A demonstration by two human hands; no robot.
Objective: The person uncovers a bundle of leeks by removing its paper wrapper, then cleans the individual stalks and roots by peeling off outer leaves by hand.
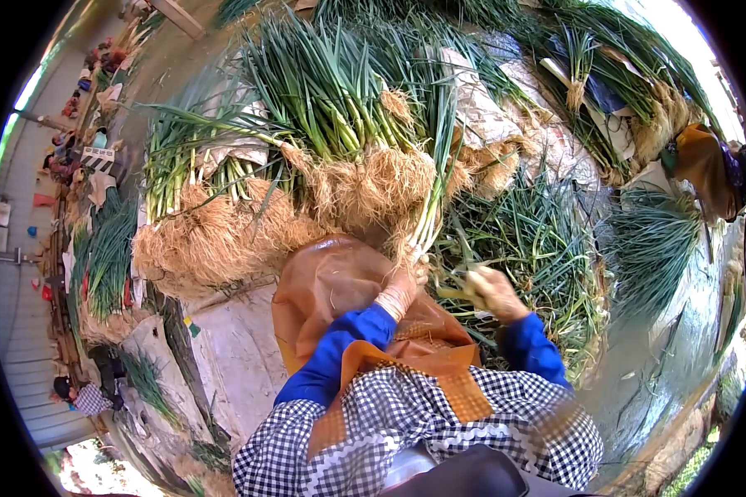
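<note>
Step in hand, by appearance: stripping waste leaf from spring onions (428, 209), frame centre. Left hand (408, 280): closed around the stem bases. Right hand (493, 294): fingers curled beside a pale leaf strip (453, 293); blur hides whether pinched. Next move likely requires steady left-hand support.

We are holding slender, white-stemmed green onions (428, 217) in our bare left hand (406, 280); loose, dark-green leaves (532, 232) are lying at one o'clock from our blurred, bare right hand (494, 294).
</note>
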